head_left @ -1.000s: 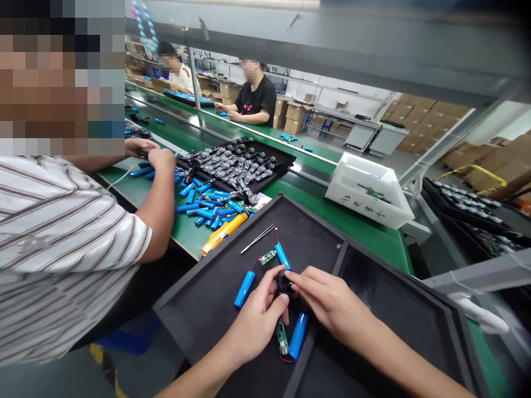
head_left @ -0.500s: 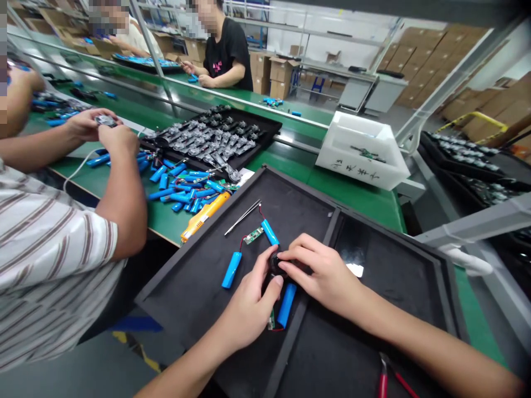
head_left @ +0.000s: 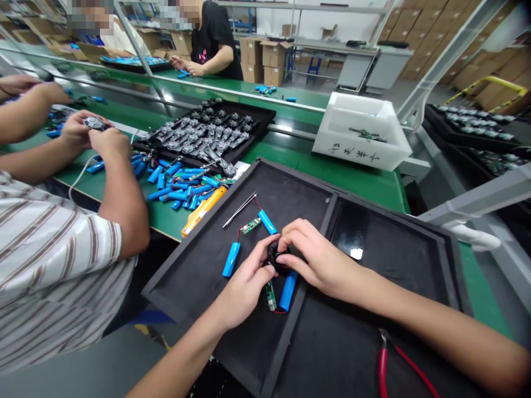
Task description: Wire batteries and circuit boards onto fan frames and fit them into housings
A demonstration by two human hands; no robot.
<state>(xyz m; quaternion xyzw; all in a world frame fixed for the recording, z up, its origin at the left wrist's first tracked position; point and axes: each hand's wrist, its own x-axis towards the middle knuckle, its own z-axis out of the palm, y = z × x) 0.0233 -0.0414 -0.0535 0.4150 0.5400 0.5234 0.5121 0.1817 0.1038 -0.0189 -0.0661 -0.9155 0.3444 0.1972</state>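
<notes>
Pinching a round black part [head_left: 274, 255] with the fingers of left hand [head_left: 244, 282] and right hand [head_left: 317, 257] — 3 blue cells [head_left: 231, 260] and 2 wired green boards [head_left: 251, 225] lying unfitted on the black tray [head_left: 290, 188].

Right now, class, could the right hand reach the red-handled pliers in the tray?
Probably yes: the right hand sits above the pliers in the tray, with nothing between them, though it would first have to let go of the small black round part.
</notes>
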